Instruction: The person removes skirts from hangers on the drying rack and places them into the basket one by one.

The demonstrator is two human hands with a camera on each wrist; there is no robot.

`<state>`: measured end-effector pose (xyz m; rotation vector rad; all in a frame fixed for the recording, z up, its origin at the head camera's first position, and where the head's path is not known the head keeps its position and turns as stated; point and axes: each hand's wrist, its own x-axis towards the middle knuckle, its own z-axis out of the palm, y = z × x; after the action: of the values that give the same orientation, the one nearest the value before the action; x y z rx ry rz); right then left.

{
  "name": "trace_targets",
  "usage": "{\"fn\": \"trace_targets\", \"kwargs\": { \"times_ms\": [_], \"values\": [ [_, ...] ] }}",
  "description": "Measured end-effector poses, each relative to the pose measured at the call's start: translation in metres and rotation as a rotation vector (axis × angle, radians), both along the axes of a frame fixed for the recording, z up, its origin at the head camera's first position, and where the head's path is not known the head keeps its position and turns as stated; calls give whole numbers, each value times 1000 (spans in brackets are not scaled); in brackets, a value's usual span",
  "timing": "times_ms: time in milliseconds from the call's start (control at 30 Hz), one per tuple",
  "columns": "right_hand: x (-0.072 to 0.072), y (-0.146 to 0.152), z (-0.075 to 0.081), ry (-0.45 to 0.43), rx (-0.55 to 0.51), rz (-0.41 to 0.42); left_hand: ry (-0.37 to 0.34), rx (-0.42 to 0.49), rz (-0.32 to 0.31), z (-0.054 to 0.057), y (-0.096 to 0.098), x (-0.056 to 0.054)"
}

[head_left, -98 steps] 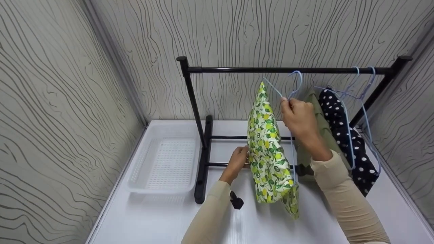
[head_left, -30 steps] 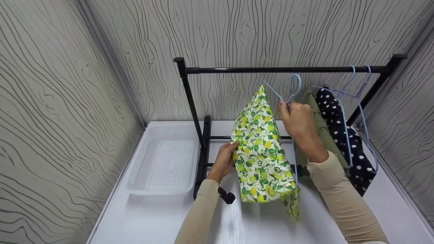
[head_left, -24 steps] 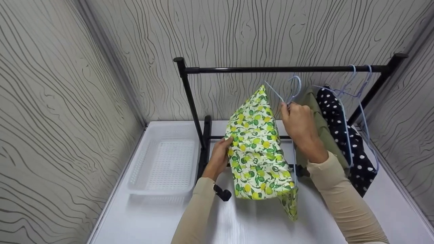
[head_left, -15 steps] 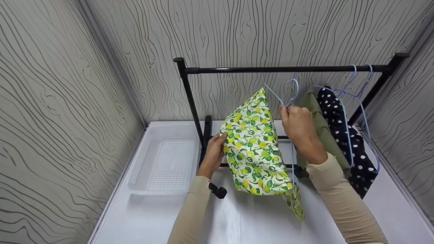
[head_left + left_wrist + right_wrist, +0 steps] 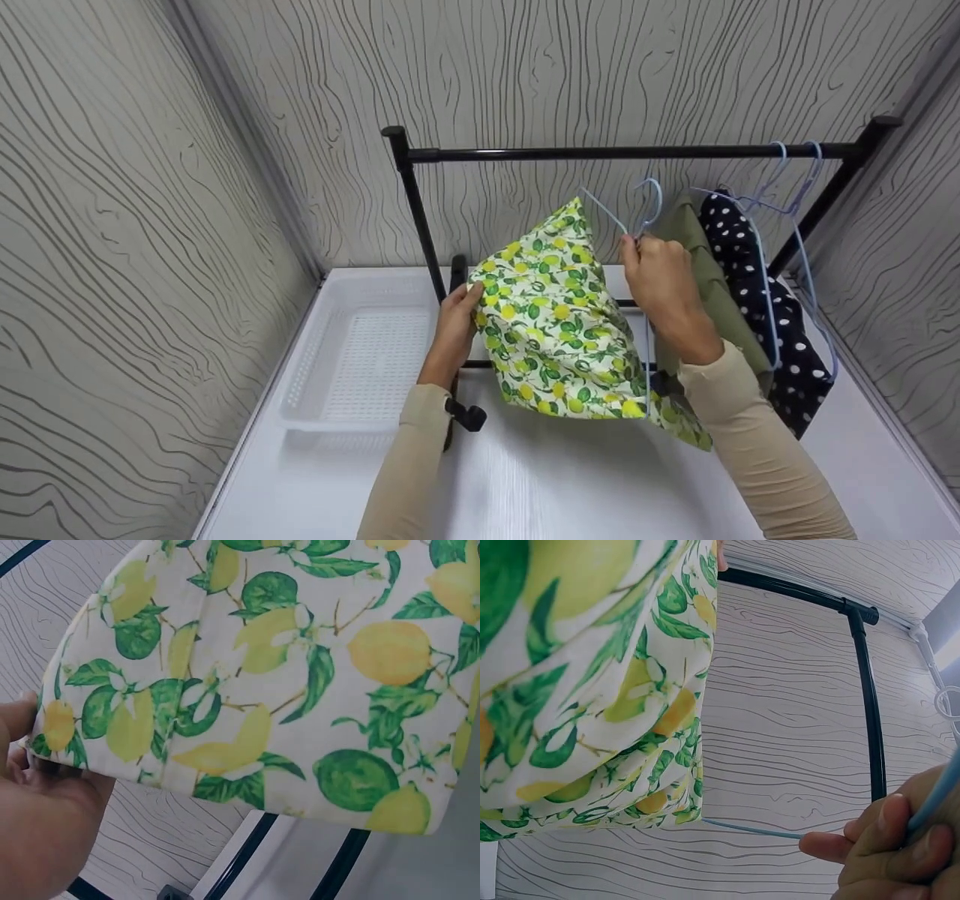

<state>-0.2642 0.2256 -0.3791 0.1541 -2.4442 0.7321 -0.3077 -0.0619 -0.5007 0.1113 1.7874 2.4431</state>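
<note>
In the head view my right hand [image 5: 664, 289] grips a light blue hanger [image 5: 654, 202] just below its hook. The hook stands below the black rail. A lemon-print cloth garment [image 5: 544, 322] hangs from that hanger, its upper corner near the tip of the hanger's arm. My left hand [image 5: 454, 322] pinches the garment's left edge, thumb on the front, spreading it leftward. In the left wrist view the fingers [image 5: 19, 716] hold a corner of the printed cloth. The right wrist view shows curled fingers [image 5: 889, 832] around the blue hanger wire.
A black garment rack [image 5: 525, 154] stands on the white table [image 5: 525, 480]. At its right end hang an olive garment [image 5: 709, 292] and a navy polka-dot garment [image 5: 795, 322] by blue hangers. Left of the rack sits a white perforated basket [image 5: 375, 360]. Wood-grain panels enclose the table.
My left hand has taken the garment's left edge and pulled it leftward and up, fanning the cloth open. My right hand and the hanger have dropped slightly away from the rail.
</note>
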Motion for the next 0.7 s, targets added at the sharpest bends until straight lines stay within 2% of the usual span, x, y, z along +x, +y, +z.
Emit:
{"fn": "trace_targets", "kwargs": {
  "times_ms": [300, 533, 700],
  "values": [
    [-2, 3, -4, 10, -21, -8, 60, -14, 11, 5, -9, -1],
    [-2, 5, -5, 13, -14, -17, 110, -21, 26, 14, -13, 0],
    [-2, 6, -6, 9, -12, -4, 120, -39, 60, 17, -17, 0]
  ]
}}
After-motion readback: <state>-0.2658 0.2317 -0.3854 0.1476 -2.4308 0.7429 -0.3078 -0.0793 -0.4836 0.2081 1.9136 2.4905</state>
